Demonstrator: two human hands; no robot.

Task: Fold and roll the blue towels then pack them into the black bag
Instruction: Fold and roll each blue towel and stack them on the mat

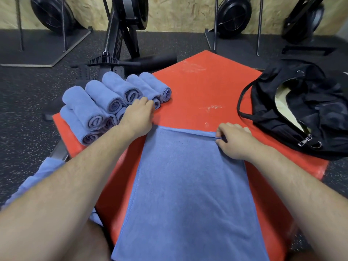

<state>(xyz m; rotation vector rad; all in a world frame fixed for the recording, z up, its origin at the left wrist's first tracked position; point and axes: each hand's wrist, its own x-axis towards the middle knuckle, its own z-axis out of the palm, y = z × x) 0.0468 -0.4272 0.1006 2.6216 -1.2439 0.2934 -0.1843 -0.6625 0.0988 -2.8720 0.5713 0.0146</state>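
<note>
A blue towel lies folded into a long strip down the middle of the red surface. My right hand pinches its far right corner between thumb and fingers. At the far left corner sits my left hand, fingers curled downward; whether it holds the towel edge is hidden. A pile of several rolled blue towels is stacked at the left, right beside my left hand. The black bag sits open at the right, its pale lining showing.
More loose blue cloth hangs off the left side near my knee. Black gym machines and stands line the wall on the dark rubber floor. The red surface's edges drop off at left and right.
</note>
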